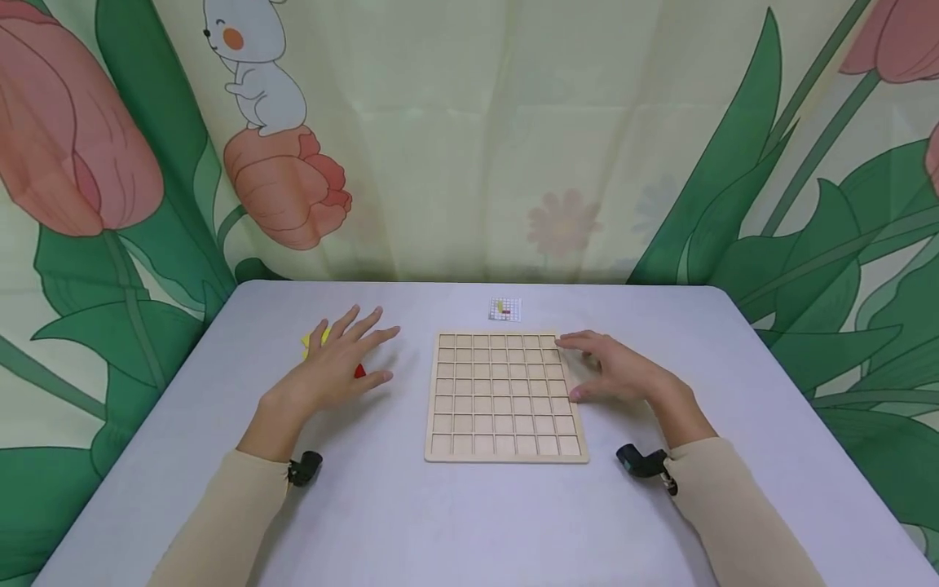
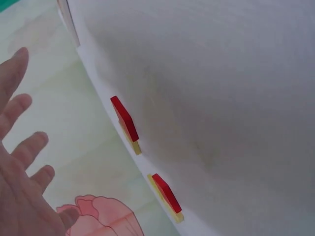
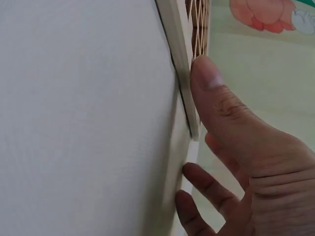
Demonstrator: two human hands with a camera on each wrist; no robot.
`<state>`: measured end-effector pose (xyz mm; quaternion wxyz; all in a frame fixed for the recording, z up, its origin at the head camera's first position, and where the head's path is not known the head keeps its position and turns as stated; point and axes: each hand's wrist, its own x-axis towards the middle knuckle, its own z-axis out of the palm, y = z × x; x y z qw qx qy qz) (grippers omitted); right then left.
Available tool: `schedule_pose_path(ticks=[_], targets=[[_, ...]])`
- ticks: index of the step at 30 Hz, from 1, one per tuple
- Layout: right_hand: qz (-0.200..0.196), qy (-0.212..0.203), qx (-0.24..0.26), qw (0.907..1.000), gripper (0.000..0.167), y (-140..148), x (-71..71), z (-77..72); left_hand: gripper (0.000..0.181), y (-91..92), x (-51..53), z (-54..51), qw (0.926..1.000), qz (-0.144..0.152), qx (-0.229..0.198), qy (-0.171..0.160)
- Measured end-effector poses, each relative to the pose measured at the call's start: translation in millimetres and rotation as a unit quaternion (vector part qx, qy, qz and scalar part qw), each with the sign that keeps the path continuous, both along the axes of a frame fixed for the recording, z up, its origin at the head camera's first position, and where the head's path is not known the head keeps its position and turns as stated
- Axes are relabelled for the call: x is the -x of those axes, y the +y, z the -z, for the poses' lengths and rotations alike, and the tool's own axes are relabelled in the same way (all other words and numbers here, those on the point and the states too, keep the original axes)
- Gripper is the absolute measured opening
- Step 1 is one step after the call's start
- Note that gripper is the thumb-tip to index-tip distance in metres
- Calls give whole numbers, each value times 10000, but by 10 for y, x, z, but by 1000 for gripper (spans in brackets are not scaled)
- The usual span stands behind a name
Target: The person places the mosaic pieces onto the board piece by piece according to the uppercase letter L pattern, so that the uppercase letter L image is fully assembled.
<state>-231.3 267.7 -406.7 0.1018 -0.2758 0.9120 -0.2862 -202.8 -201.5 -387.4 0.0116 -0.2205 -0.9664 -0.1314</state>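
no readable text, no legible numbers

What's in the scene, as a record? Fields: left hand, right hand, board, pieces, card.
left hand: fingers spread, holding nothing, near the pieces
right hand: thumb and index finger at the board's right edge
board: wooden grid, flat on white table
pieces: two red pieces, each next to yellow; whether they touch, cannot tell
card: small, printed grid, beyond the board
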Motion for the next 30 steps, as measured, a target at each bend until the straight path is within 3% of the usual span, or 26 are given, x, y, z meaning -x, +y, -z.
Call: schedule_pose_path(ticks=[8,13,18,24,30], targets=[[-111,-133,-248,9995,79,104,-29,88,73,-10,-8,15,9995,-145,123,-242],[-165,12,-412,9990,76,76,-12,29,75,-31,62,15,9980,-278,314,-476],[-182,-274,-416,9986,79,35,-6,15,75,-125,117,-11,9953,-508,419,-708],[-133,-398,-429,9982,84,67,-5,33,78,-282,108,-53,9936,-605,157,-937],[-198,-476,-365,9980,85,75,17,48,81,-453,78,-3,9907,-793,-17,-1110]])
